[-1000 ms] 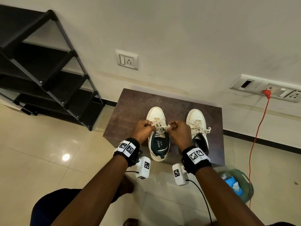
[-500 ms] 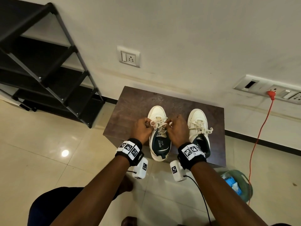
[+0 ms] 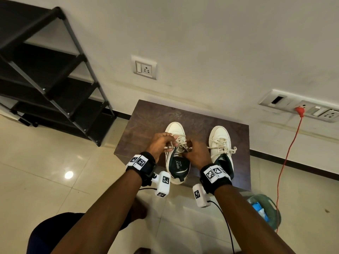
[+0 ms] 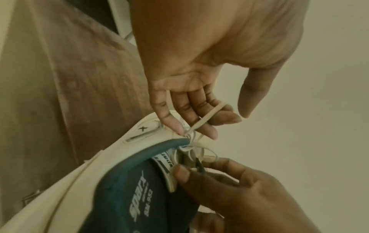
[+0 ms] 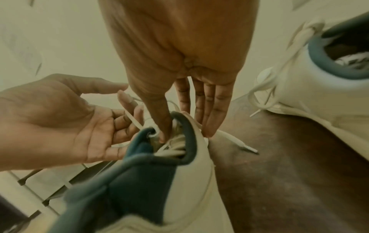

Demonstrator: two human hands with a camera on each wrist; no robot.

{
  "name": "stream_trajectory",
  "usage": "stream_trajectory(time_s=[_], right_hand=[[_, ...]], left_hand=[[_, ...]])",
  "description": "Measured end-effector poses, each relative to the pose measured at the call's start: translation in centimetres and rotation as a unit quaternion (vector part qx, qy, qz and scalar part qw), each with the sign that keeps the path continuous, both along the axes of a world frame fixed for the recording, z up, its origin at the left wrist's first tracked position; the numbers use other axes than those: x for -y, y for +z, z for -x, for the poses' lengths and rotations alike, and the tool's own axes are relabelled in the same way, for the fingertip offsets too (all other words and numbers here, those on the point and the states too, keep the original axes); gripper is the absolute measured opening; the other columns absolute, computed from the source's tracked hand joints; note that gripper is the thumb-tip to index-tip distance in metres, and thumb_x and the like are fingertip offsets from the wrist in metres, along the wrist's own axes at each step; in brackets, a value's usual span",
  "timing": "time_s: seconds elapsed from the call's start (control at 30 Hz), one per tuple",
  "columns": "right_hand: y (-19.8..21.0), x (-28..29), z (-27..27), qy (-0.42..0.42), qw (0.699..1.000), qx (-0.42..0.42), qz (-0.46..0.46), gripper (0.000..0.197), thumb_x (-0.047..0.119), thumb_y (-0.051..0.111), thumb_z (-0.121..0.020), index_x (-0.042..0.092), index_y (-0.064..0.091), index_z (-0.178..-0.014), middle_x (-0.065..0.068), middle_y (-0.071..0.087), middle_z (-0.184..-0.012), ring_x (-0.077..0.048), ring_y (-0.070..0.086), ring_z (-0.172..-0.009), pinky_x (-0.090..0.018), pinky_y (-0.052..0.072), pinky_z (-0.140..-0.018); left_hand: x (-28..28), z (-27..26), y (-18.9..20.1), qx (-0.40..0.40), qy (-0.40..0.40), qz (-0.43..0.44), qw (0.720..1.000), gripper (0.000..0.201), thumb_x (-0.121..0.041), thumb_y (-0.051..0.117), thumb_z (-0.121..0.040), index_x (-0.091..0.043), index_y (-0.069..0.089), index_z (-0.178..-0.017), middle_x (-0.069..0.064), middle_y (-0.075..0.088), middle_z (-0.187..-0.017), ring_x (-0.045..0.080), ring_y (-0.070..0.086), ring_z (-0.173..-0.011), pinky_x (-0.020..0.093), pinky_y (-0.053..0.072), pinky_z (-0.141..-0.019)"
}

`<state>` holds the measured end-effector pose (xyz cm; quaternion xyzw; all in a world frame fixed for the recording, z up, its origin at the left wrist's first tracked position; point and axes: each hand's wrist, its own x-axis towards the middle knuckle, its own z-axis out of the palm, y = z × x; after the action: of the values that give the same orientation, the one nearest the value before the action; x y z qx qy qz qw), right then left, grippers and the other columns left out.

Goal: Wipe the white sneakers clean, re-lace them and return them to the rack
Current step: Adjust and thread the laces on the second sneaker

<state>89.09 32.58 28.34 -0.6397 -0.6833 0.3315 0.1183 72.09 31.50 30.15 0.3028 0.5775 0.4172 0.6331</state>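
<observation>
Two white sneakers with dark green lining stand side by side on a brown table [image 3: 146,123]. The right sneaker [image 3: 219,142] has a tied bow. Both hands work at the top eyelets of the left sneaker [image 3: 175,130]. My left hand [image 3: 161,143] holds a loose white lace [image 4: 207,115] that runs across its curled fingers, thumb held apart [image 4: 219,121]. My right hand [image 3: 197,156] pinches the left sneaker's upper beside the tongue [image 5: 186,135], thumb inside and fingers outside. A free lace end [image 5: 247,148] lies on the table.
A black shoe rack [image 3: 55,79] stands against the wall at the left. On the floor right of the table sits a green bucket [image 3: 275,211] with a blue cloth. A red cable [image 3: 286,162] hangs from the wall socket.
Both fists were pulling the lace ends apart above the left sneaker. Now the left hand has loosened with the lace over its fingers, and the right hand has dropped to the tongue.
</observation>
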Motion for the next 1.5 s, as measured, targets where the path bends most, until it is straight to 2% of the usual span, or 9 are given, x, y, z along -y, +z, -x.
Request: stream_trajectory(time_s=[0.13,0.3,0.43,0.6,0.83,1.0,1.1,1.23,1.5], right_hand=[[-0.4,0.5,-0.1,-0.029,0.999,0.011,-0.013,0.028,0.014,0.079,-0.074,0.008,0.068,-0.099,-0.010,0.072,-0.098,-0.028,0.066,-0.093,-0.040,0.052,-0.082],[-0.4,0.6,-0.2,-0.100,0.995,0.002,-0.013,0.023,0.009,0.079,-0.073,0.009,0.070,-0.094,-0.013,0.073,-0.094,-0.031,0.067,-0.091,-0.040,0.054,-0.081],[-0.3,1.0,0.1,-0.129,0.991,-0.019,-0.005,0.019,0.009,0.078,-0.073,0.011,0.071,-0.091,-0.009,0.075,-0.091,-0.028,0.068,-0.089,-0.037,0.054,-0.082],[-0.5,1.3,0.3,-0.121,0.993,-0.019,-0.001,0.029,0.016,0.081,-0.074,0.015,0.073,-0.102,-0.005,0.076,-0.096,-0.024,0.069,-0.093,-0.028,0.049,-0.080],[1.0,1.2,0.3,-0.140,0.988,-0.054,-0.024,0.027,0.031,0.074,-0.082,0.020,0.071,-0.105,0.004,0.073,-0.102,-0.017,0.066,-0.095,-0.030,0.049,-0.084],[1.3,-0.9,1.0,-0.115,0.989,-0.060,-0.072,0.024,0.011,0.059,-0.089,0.015,0.072,-0.109,-0.002,0.073,-0.104,-0.020,0.067,-0.097,-0.028,0.049,-0.080],[0.6,-2.6,1.2,-0.082,0.994,-0.066,-0.021,0.026,0.007,0.058,-0.090,0.010,0.072,-0.111,-0.008,0.074,-0.108,-0.025,0.067,-0.102,-0.030,0.050,-0.088],[-0.3,-3.1,0.4,-0.061,0.995,-0.081,0.017,0.011,0.009,0.069,-0.088,0.008,0.077,-0.097,-0.010,0.076,-0.094,-0.024,0.070,-0.090,-0.037,0.055,-0.085],[-1.4,-3.1,-0.7,-0.064,0.987,-0.145,0.016,0.016,0.004,0.075,-0.086,0.006,0.076,-0.102,-0.002,0.073,-0.089,-0.012,0.066,-0.081,-0.014,0.047,-0.073]], left_hand=[[0.7,0.7,-0.4,0.058,-0.013,-0.017,0.998,0.021,-0.007,0.057,-0.097,-0.012,0.071,-0.111,-0.009,0.073,-0.087,0.008,0.060,-0.079,0.031,0.050,-0.080],[1.0,0.8,0.0,0.129,0.011,-0.032,0.991,0.038,0.000,0.047,-0.098,-0.021,0.070,-0.076,-0.001,0.071,-0.083,0.015,0.068,-0.086,0.042,0.054,-0.084],[0.8,1.7,-0.3,0.149,0.099,0.006,0.984,0.028,-0.007,0.043,-0.100,-0.016,0.066,-0.087,0.005,0.071,-0.086,0.024,0.069,-0.096,0.048,0.055,-0.089],[1.5,3.8,-1.4,0.066,0.215,0.127,0.966,0.021,-0.012,0.041,-0.104,-0.014,0.062,-0.108,0.001,0.066,-0.089,0.014,0.066,-0.080,0.029,0.055,-0.070],[3.5,5.5,-0.7,-0.041,0.072,0.275,0.958,0.057,-0.056,0.043,-0.103,0.000,0.056,-0.095,0.014,0.069,-0.079,0.019,0.068,-0.051,0.021,0.052,-0.045],[2.3,3.1,-0.1,-0.185,0.030,0.097,0.977,0.030,-0.028,0.063,-0.099,-0.005,0.065,-0.081,0.013,0.066,-0.070,0.015,0.061,-0.048,0.024,0.048,-0.049],[0.6,1.7,-0.1,-0.276,0.035,0.000,0.961,0.006,-0.014,0.074,-0.087,-0.016,0.068,-0.086,0.011,0.074,-0.084,0.024,0.071,-0.074,0.037,0.061,-0.069],[-1.2,0.6,-0.6,-0.384,-0.026,0.004,0.923,0.025,-0.013,0.075,-0.083,-0.010,0.074,-0.108,0.012,0.076,-0.103,0.029,0.070,-0.098,0.040,0.056,-0.091],[-0.9,0.6,-2.6,-0.365,-0.029,-0.030,0.930,0.014,-0.016,0.081,-0.083,-0.010,0.081,-0.096,0.004,0.078,-0.092,0.013,0.067,-0.079,0.022,0.048,-0.072]])
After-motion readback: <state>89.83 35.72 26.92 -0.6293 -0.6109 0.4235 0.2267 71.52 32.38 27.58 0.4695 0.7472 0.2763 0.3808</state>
